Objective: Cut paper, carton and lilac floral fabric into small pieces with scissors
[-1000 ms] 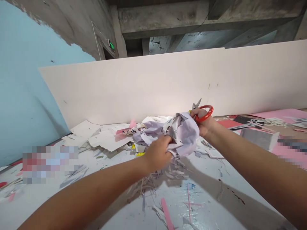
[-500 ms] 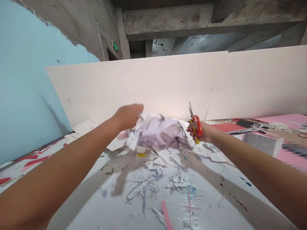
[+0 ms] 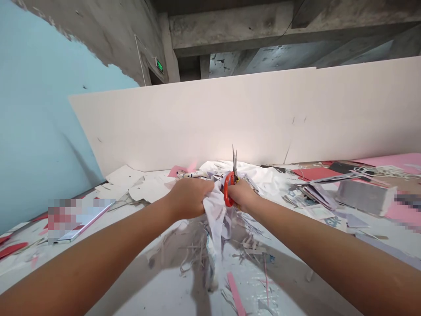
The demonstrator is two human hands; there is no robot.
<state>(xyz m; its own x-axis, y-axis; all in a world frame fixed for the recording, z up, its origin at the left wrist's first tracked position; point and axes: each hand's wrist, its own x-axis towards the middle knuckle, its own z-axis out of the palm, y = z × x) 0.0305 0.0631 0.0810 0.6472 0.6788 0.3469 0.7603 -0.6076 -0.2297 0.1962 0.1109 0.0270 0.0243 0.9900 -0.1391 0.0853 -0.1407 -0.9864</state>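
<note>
My left hand (image 3: 189,197) is closed on a crumpled sheet of white paper (image 3: 215,215) that hangs down from it over the table. Right beside it, my right hand (image 3: 241,195) grips red-handled scissors (image 3: 230,184) with the blades pointing straight up. The two hands nearly touch at the middle of the view. Shredded paper strips (image 3: 197,254) lie on the white table (image 3: 148,289) under the hands.
A tall white board (image 3: 263,118) stands along the back of the table. Loose white sheets (image 3: 138,186) lie at the back left, pink sheets (image 3: 394,160) and a grey block (image 3: 360,195) at the right. A pink strip (image 3: 235,292) lies near me.
My left hand came back from the far left with only part of the paper, and my right hand with the scissors moved left to meet it. The view shifted slightly.
</note>
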